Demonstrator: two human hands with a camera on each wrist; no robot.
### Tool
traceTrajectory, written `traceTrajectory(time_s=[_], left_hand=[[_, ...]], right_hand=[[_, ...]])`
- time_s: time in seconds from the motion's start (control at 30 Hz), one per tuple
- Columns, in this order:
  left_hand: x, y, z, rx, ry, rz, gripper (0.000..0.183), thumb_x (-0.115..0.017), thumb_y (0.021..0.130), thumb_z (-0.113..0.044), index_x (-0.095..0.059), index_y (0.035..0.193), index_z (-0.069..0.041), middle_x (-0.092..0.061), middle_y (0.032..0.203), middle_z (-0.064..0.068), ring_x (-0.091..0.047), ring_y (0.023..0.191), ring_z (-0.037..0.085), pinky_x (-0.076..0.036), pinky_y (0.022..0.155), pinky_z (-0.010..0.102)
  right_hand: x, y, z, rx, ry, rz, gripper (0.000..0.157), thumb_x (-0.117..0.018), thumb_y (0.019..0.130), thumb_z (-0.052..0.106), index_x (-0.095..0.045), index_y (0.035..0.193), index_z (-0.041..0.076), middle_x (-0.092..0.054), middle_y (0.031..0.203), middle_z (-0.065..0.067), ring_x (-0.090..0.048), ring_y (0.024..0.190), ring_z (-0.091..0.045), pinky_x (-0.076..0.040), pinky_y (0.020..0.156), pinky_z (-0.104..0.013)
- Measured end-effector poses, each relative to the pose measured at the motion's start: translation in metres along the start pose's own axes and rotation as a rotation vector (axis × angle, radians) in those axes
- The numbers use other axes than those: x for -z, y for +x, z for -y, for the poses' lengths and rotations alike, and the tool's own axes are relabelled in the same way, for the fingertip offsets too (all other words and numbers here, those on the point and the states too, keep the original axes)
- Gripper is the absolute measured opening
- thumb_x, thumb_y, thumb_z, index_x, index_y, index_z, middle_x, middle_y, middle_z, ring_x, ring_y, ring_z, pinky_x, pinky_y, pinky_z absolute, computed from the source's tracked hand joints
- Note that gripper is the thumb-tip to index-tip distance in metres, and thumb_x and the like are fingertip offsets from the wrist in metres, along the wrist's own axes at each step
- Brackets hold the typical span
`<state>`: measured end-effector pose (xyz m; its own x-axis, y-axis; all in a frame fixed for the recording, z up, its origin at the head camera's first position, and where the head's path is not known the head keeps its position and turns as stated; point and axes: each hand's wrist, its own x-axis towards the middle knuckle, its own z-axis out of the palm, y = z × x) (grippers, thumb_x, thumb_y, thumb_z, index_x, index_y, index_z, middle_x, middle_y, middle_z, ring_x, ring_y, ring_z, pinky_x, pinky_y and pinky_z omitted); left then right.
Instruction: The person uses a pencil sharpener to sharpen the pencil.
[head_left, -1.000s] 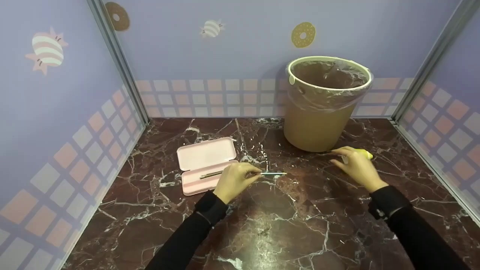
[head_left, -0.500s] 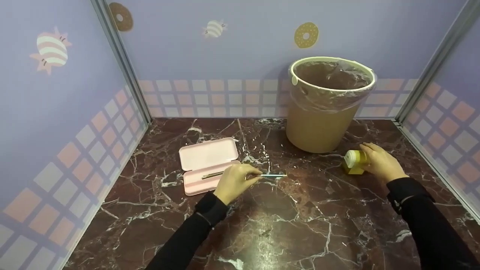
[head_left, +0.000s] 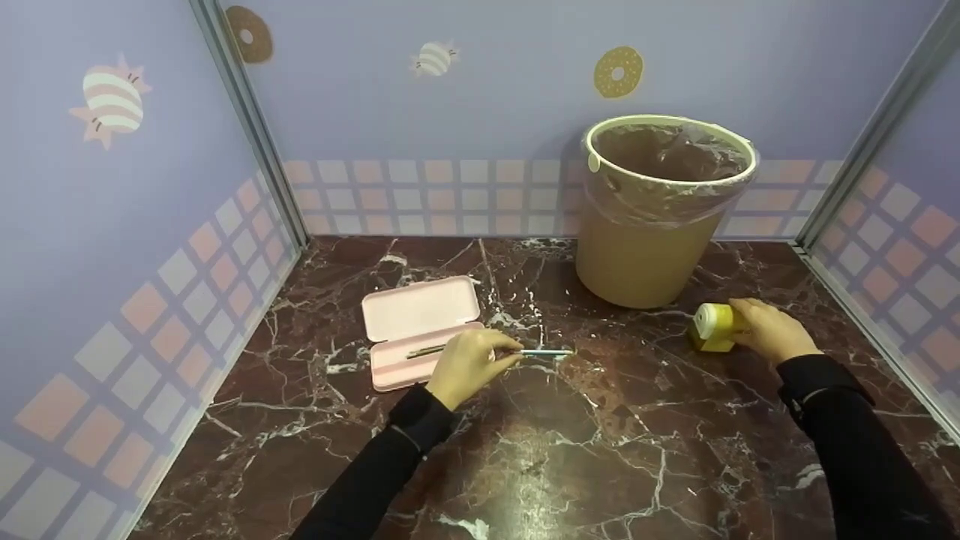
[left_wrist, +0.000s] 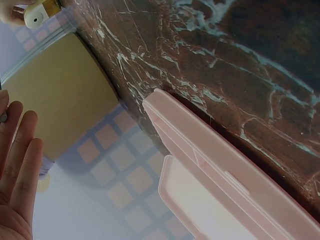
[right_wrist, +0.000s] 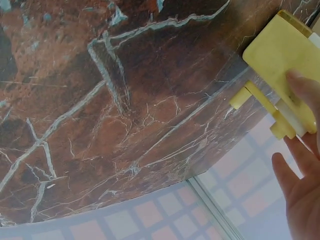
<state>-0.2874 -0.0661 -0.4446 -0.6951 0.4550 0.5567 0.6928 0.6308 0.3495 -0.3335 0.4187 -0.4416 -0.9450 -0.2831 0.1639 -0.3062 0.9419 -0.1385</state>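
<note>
My left hand pinches a slim light-blue pencil between thumb and fingertips, its tip pointing right, low over the tabletop. At the right, my right hand grips a yellow crank pencil sharpener with a white front. The crank shows along the sharpener's side in the right wrist view. Beneath and behind the left hand lies a pink pencil case with its lid folded back. A couple of dark pencils rest inside it, partly hidden by that hand.
A tan wastebasket with a clear plastic liner stands at the back right, just behind the sharpener. Pale shavings are scattered over the dark marbled table. Patterned panels enclose the back and both sides.
My right hand has moved right from beside the wastebasket's base and now holds the yellow sharpener, which was mostly hidden behind it. The left hand keeps its pinch on the pencil, nearly still.
</note>
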Motion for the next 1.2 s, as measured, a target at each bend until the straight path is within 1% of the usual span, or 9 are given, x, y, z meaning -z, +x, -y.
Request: traceTrajectory(time_s=[0.2,0.33,0.43,0.53,0.63,0.8,0.97,1.07,1.2], left_hand=[[0.0,-0.001,0.001,-0.015,-0.001,-0.008,0.012,-0.079,0.087,-0.018,-0.081,0.097,-0.012,-0.081,0.093,0.004,-0.074,0.08,0.021,-0.058,0.077,0.033],[0.0,-0.001,0.003,-0.012,0.004,-0.011,0.013,-0.08,0.086,-0.019,-0.081,0.097,-0.012,-0.081,0.092,0.003,-0.073,0.079,0.022,-0.058,0.077,0.034],[0.0,-0.002,0.004,-0.01,0.005,-0.013,0.013,-0.08,0.086,-0.019,-0.081,0.097,-0.011,-0.081,0.092,0.004,-0.073,0.079,0.023,-0.058,0.078,0.035],[0.0,-0.002,0.005,-0.007,-0.004,-0.015,0.013,-0.08,0.086,-0.018,-0.08,0.097,-0.011,-0.081,0.092,0.005,-0.073,0.08,0.023,-0.058,0.079,0.035],[0.0,-0.003,0.006,-0.004,-0.004,-0.013,0.013,-0.08,0.086,-0.018,-0.081,0.097,-0.011,-0.081,0.091,0.004,-0.072,0.079,0.021,-0.058,0.078,0.035],[0.0,-0.003,0.006,0.002,0.022,-0.007,0.013,-0.08,0.086,-0.019,-0.081,0.096,-0.011,-0.081,0.088,0.003,-0.069,0.076,0.017,-0.057,0.075,0.033],[0.0,-0.002,0.006,0.007,-0.013,0.01,0.011,-0.08,0.087,-0.017,-0.081,0.095,-0.009,-0.081,0.088,0.004,-0.072,0.077,0.02,-0.058,0.075,0.035],[0.001,-0.002,0.006,0.018,-0.021,0.024,0.011,-0.079,0.087,-0.017,-0.081,0.095,-0.01,-0.081,0.089,0.004,-0.074,0.078,0.021,-0.058,0.075,0.035],[-0.001,-0.003,0.006,0.019,-0.015,0.034,0.012,-0.078,0.088,-0.018,-0.081,0.096,-0.01,-0.081,0.09,0.004,-0.074,0.078,0.021,-0.058,0.077,0.036]], right_hand=[[0.002,-0.003,-0.002,-0.022,0.039,-0.02,0.051,-0.078,0.086,0.01,-0.058,0.126,-0.015,-0.064,0.123,-0.038,-0.061,0.111,-0.057,-0.049,0.093,-0.067],[0.003,-0.002,-0.003,-0.034,0.052,-0.011,0.051,-0.08,0.084,0.013,-0.061,0.124,-0.014,-0.067,0.115,-0.036,-0.065,0.102,-0.053,-0.051,0.087,-0.065],[0.003,-0.003,0.0,-0.02,0.039,-0.022,0.051,-0.082,0.082,0.015,-0.063,0.12,-0.013,-0.07,0.109,-0.034,-0.067,0.094,-0.049,-0.052,0.082,-0.062],[0.001,-0.003,0.009,0.015,0.036,-0.053,0.049,-0.084,0.08,0.016,-0.066,0.116,-0.011,-0.072,0.104,-0.029,-0.068,0.089,-0.043,-0.053,0.079,-0.059],[-0.001,-0.003,0.022,0.053,0.045,-0.085,0.047,-0.086,0.078,0.016,-0.068,0.114,-0.008,-0.073,0.103,-0.025,-0.069,0.088,-0.04,-0.054,0.079,-0.058],[-0.005,-0.001,0.05,0.103,0.069,-0.102,0.048,-0.088,0.076,0.02,-0.071,0.115,-0.003,-0.075,0.108,-0.022,-0.072,0.094,-0.039,-0.056,0.084,-0.057],[-0.009,0.001,0.082,0.189,0.078,-0.094,0.047,-0.09,0.075,0.022,-0.072,0.112,0.0,-0.077,0.104,-0.016,-0.072,0.089,-0.033,-0.058,0.079,-0.053],[-0.011,0.003,0.1,0.248,0.067,-0.094,0.047,-0.091,0.074,0.025,-0.073,0.11,0.002,-0.077,0.103,-0.014,-0.073,0.091,-0.032,-0.059,0.081,-0.051],[-0.014,0.004,0.122,0.298,0.061,-0.091,0.046,-0.091,0.073,0.03,-0.074,0.109,0.005,-0.077,0.1,-0.009,-0.073,0.091,-0.028,-0.059,0.08,-0.047]])
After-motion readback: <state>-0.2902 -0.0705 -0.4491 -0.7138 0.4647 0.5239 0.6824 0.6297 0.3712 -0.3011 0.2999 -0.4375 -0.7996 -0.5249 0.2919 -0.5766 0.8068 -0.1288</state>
